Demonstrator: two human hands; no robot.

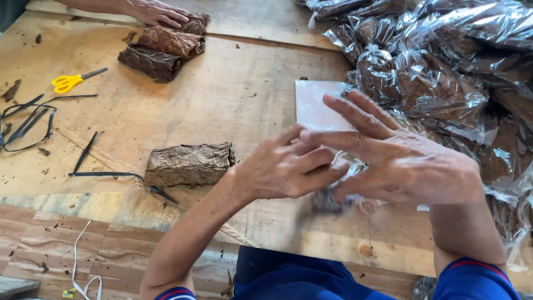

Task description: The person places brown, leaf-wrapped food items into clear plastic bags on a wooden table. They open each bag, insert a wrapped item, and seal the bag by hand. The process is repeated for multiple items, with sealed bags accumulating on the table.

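We see our two hands meeting near the front edge of the wooden surface (pixel 233 94). The left hand (pixel 283 169) and right hand (pixel 400 164) close together over a small clear plastic bag of dark leaf (pixel 333 197), which lies directly beneath the fingers and shows blurred under the palms; we cannot tell its long axis. The left fingers (pixel 316 158) curl round the bag from the left; the right fingers (pixel 355 119) are spread and nearly straight, laid across the left fingertips, with the thumb below pressing the plastic. Both hands are equally near. A white sheet (pixel 313 105) lies just beyond them. A brown leaf bundle (pixel 189 164) rests to the left, apart from the hands; filled plastic bags (pixel 444 66) crowd the right edge. Another person's hand (pixel 158 12) rests on further bundles (pixel 164 50) at the far edge.
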